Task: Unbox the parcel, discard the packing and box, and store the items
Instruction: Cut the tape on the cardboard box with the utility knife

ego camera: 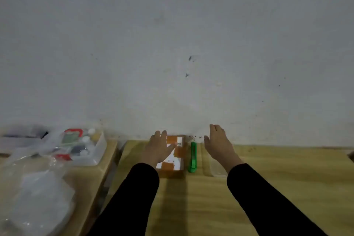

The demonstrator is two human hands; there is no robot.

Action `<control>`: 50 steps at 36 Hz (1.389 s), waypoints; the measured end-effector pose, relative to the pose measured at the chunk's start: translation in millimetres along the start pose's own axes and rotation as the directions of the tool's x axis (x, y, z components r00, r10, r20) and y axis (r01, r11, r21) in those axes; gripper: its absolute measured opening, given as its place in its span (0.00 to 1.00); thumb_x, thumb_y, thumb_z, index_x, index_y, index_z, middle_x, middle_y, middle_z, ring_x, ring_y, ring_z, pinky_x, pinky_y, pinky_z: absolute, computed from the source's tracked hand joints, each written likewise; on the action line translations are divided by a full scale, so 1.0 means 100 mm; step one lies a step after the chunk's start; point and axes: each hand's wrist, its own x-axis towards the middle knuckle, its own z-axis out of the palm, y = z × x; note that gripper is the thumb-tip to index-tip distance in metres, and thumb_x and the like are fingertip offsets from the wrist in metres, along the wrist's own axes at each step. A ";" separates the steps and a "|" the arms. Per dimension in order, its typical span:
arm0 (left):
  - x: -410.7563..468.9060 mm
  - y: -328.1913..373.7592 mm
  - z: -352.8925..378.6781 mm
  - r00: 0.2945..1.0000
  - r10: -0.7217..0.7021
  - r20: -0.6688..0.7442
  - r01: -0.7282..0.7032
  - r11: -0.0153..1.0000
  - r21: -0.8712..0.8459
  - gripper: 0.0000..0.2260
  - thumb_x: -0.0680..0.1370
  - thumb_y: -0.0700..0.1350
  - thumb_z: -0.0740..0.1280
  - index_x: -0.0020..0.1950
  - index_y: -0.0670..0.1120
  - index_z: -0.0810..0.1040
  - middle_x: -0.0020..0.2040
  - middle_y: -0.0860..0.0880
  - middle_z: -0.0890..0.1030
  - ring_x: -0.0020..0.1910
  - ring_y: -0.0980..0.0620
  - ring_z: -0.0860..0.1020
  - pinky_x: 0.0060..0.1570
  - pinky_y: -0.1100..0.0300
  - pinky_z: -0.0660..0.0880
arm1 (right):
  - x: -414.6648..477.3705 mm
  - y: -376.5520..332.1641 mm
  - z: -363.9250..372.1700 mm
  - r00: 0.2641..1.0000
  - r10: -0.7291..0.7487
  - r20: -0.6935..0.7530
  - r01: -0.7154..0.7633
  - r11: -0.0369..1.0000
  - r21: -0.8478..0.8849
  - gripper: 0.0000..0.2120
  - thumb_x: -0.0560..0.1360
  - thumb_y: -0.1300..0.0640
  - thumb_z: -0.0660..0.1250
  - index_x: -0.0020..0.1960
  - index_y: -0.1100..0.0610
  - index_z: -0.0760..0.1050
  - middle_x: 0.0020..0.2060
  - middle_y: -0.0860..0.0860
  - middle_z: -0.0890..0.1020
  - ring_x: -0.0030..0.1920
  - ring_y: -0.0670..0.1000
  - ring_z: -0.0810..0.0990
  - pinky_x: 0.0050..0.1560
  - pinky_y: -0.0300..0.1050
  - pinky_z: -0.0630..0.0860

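Right now the parcel [173,156] lies flat on the wooden table [277,178], close to the wall [172,44], a small brown cardboard box with a white label and strips of brown tape across its top. The left hand [160,147] rests spread on the box's left side, fingers out flat and not curled around anything. The right hand [219,142] hovers open and empty, well clear of the box, above what looks like a clear shallow tray [215,166], though that is hard to make out. Between the two, a green box cutter [193,157] lies just beside the parcel's right edge.

Judging by its size, the box should be light and easy to shift with one hand; the cardboard looks stiff enough to hold by its long sides without caving in. The tape is likely the only thing keeping it closed, so the left palm would do well pinning it down while the seam gets cut. On the neighbouring table to the left sit a clear storage bin [86,147] of small items and some crumpled plastic bags [38,197].
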 end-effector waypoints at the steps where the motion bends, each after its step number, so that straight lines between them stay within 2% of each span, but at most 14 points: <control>1: 0.01 -0.05 0.08 1.000 -0.017 0.010 0.016 1.000 0.010 0.28 0.78 0.59 0.57 0.73 0.47 0.58 0.73 0.45 0.62 0.69 0.45 0.65 0.64 0.50 0.67 | 0.01 0.02 0.11 0.999 0.029 0.025 -0.029 1.000 -0.007 0.17 0.79 0.59 0.55 0.65 0.64 0.62 0.63 0.59 0.68 0.64 0.58 0.66 0.61 0.50 0.68; 6: 0.09 -0.35 0.51 0.993 -0.120 0.017 0.120 0.993 0.001 0.30 0.77 0.59 0.61 0.74 0.49 0.57 0.72 0.46 0.65 0.68 0.44 0.68 0.63 0.50 0.69 | 0.06 0.16 0.75 0.992 0.054 0.115 -0.053 0.999 -0.013 0.17 0.79 0.60 0.54 0.65 0.65 0.62 0.62 0.60 0.69 0.62 0.58 0.68 0.62 0.48 0.66; 11: 0.16 -0.54 0.75 0.990 -0.136 0.029 0.138 0.983 -0.117 0.34 0.78 0.56 0.61 0.76 0.48 0.47 0.74 0.44 0.60 0.71 0.44 0.62 0.65 0.51 0.66 | 0.17 0.19 1.19 0.978 0.157 0.137 -0.164 0.985 0.046 0.15 0.78 0.60 0.56 0.63 0.65 0.65 0.60 0.60 0.71 0.60 0.58 0.71 0.58 0.49 0.71; 15: 0.21 -0.66 0.90 0.991 -0.130 0.018 0.131 0.969 -0.209 0.36 0.77 0.57 0.61 0.77 0.49 0.44 0.75 0.45 0.56 0.72 0.44 0.61 0.64 0.50 0.68 | 0.24 0.21 1.46 0.955 0.279 0.101 -0.288 0.953 0.094 0.14 0.78 0.59 0.57 0.60 0.65 0.68 0.57 0.61 0.74 0.56 0.59 0.74 0.56 0.53 0.74; 21: 0.22 -0.74 1.00 0.994 -0.110 -0.008 0.102 0.947 -0.305 0.37 0.77 0.57 0.63 0.77 0.50 0.43 0.74 0.47 0.56 0.70 0.46 0.62 0.61 0.51 0.71 | 0.32 0.19 1.66 0.930 0.363 0.064 -0.367 0.927 0.075 0.17 0.77 0.58 0.61 0.63 0.64 0.67 0.59 0.60 0.71 0.57 0.58 0.72 0.57 0.50 0.73; 27: 0.25 -0.79 1.02 0.993 -0.119 0.024 0.120 0.940 -0.319 0.38 0.75 0.60 0.63 0.76 0.54 0.43 0.75 0.48 0.56 0.70 0.45 0.64 0.61 0.47 0.74 | 0.31 0.18 1.70 0.886 0.462 0.044 -0.461 0.863 0.207 0.14 0.74 0.60 0.66 0.58 0.64 0.72 0.53 0.60 0.75 0.51 0.57 0.76 0.50 0.49 0.76; 29: 0.25 -0.79 1.01 0.992 -0.121 0.037 0.127 0.934 -0.333 0.38 0.75 0.59 0.63 0.76 0.54 0.42 0.75 0.48 0.56 0.70 0.45 0.63 0.61 0.46 0.73 | 0.29 0.17 1.68 0.874 0.481 0.060 -0.478 0.835 0.273 0.12 0.73 0.60 0.67 0.55 0.64 0.75 0.49 0.59 0.78 0.45 0.55 0.77 0.41 0.46 0.76; 31: 0.25 -0.78 1.01 0.991 -0.125 0.046 0.133 0.931 -0.339 0.39 0.75 0.59 0.63 0.76 0.53 0.42 0.75 0.49 0.56 0.71 0.45 0.63 0.62 0.47 0.73 | 0.24 0.16 1.63 0.872 0.485 0.058 -0.475 0.813 0.336 0.11 0.72 0.61 0.68 0.52 0.65 0.77 0.44 0.58 0.81 0.39 0.52 0.76 0.32 0.40 0.69; 36: 0.26 -0.75 0.99 0.988 -0.145 0.060 0.157 0.938 -0.308 0.39 0.76 0.58 0.64 0.76 0.53 0.42 0.75 0.48 0.57 0.71 0.44 0.64 0.60 0.48 0.72 | 0.15 0.07 1.43 0.850 0.527 -0.010 -0.458 0.748 0.481 0.11 0.71 0.61 0.69 0.53 0.63 0.79 0.46 0.58 0.84 0.33 0.47 0.74 0.26 0.31 0.67; 39: 0.26 -0.74 0.99 0.983 -0.170 0.073 0.184 0.924 -0.335 0.39 0.75 0.58 0.64 0.76 0.54 0.42 0.75 0.47 0.58 0.70 0.44 0.64 0.59 0.48 0.73 | 0.10 -0.04 1.30 0.855 0.517 -0.050 -0.403 0.720 0.565 0.14 0.71 0.60 0.69 0.55 0.63 0.78 0.48 0.57 0.83 0.35 0.46 0.74 0.29 0.31 0.70; 42: 0.26 -0.73 0.99 0.980 -0.182 0.079 0.199 0.914 -0.355 0.39 0.75 0.57 0.64 0.76 0.53 0.41 0.74 0.45 0.58 0.69 0.44 0.65 0.60 0.48 0.73 | 0.07 -0.18 1.23 0.894 0.440 -0.082 -0.295 0.718 0.630 0.13 0.71 0.61 0.70 0.54 0.64 0.79 0.45 0.56 0.83 0.37 0.47 0.77 0.32 0.34 0.74; 46: 0.25 -0.74 1.00 0.983 -0.165 0.083 0.184 0.909 -0.374 0.39 0.76 0.56 0.63 0.77 0.51 0.40 0.74 0.44 0.57 0.69 0.43 0.65 0.61 0.48 0.70 | 0.12 -0.30 1.32 0.929 0.364 -0.070 -0.253 0.760 0.599 0.11 0.70 0.60 0.71 0.52 0.62 0.80 0.38 0.52 0.82 0.31 0.43 0.77 0.26 0.31 0.73; 48: 0.24 -0.74 0.99 0.986 -0.150 0.071 0.165 0.909 -0.382 0.39 0.76 0.56 0.63 0.77 0.51 0.41 0.74 0.44 0.58 0.68 0.43 0.66 0.61 0.50 0.70 | 0.16 -0.33 1.39 0.936 0.349 -0.049 -0.271 0.801 0.534 0.15 0.70 0.58 0.72 0.55 0.61 0.79 0.43 0.54 0.83 0.36 0.47 0.80 0.27 0.31 0.74; 50: 0.24 -0.76 1.00 0.988 -0.138 0.066 0.153 0.901 -0.406 0.38 0.76 0.56 0.64 0.77 0.52 0.42 0.73 0.44 0.60 0.68 0.43 0.67 0.61 0.49 0.71 | 0.18 -0.34 1.45 0.947 0.320 -0.037 -0.267 0.842 0.469 0.19 0.69 0.56 0.73 0.58 0.62 0.77 0.50 0.56 0.81 0.44 0.51 0.80 0.34 0.32 0.75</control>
